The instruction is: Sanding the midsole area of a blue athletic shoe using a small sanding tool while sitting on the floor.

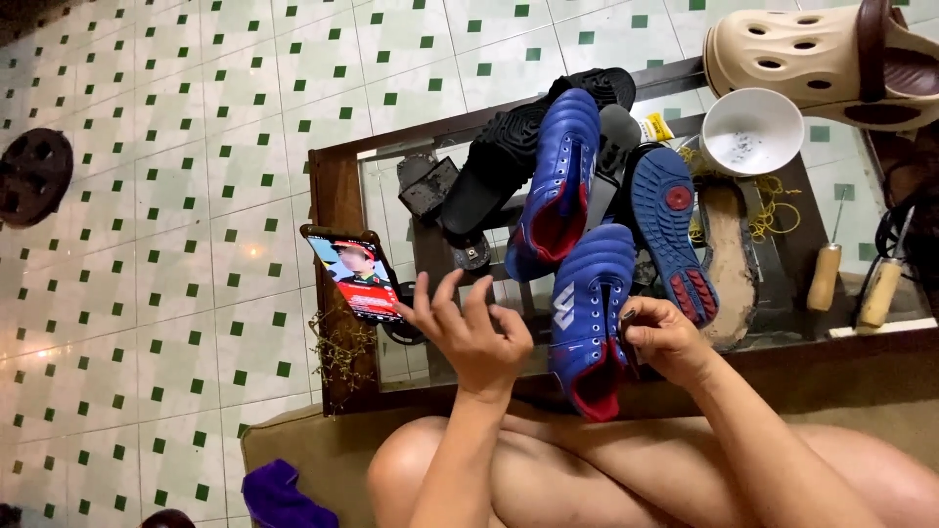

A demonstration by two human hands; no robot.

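Note:
A blue sports shoe with a red lining (590, 313) lies on a glass-topped wooden table (333, 196), its opening toward me. My right hand (665, 337) rests at the shoe's right side, fingers pinched on a small dark object beside its tongue. Left of the shoe, my left hand (469, 328) hovers with fingers spread, holding nothing. A second blue shoe (558, 181) lies further back, and a blue rubber sole (670, 230) sits to the right.
A phone with a lit screen (354, 274) leans at the table's left edge. Black sandals (509, 147), a white bowl (751, 132), a beige clog (812, 54), two wooden-handled tools (827, 274) and a worn insole (729, 259) crowd the table. My bare knees are below.

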